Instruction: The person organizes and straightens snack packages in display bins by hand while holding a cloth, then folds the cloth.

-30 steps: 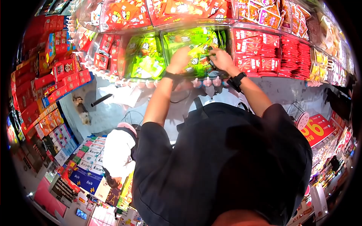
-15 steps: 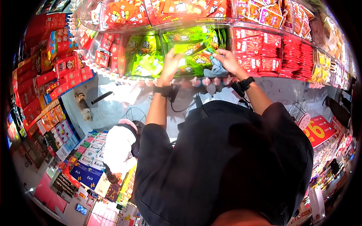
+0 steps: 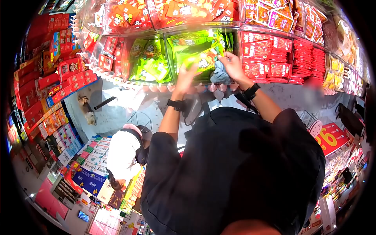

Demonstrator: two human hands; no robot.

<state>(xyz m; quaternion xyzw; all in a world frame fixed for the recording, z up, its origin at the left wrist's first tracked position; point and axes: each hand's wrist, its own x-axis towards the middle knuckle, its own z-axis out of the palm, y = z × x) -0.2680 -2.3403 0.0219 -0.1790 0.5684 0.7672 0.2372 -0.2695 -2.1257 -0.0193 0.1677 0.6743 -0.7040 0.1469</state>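
A bright green snack packet (image 3: 206, 62) is between my two hands, over a clear bin of similar green packets (image 3: 188, 41). My left hand (image 3: 187, 76) is at the packet's left end. Its fingers are smeared by motion, so their grip does not show clearly. My right hand (image 3: 234, 66) is closed, with a blue-grey cloth (image 3: 221, 74) bunched under its fingers and hanging over the bin's front edge. The packet's right end meets the right fingertips and the cloth; whether they pinch it too is hard to make out.
Red packets (image 3: 256, 55) fill the bin to the right, and more green ones (image 3: 150, 58) lie in the bin to the left. Orange-red packets (image 3: 188, 11) fill the upper row. A person in white (image 3: 123, 152) bends over boxes behind on the left. A red sign (image 3: 333, 138) stands at right.
My left hand has shifted right and down, toward my body. The green packet and cloth have come slightly lower, and my right hand has barely moved.
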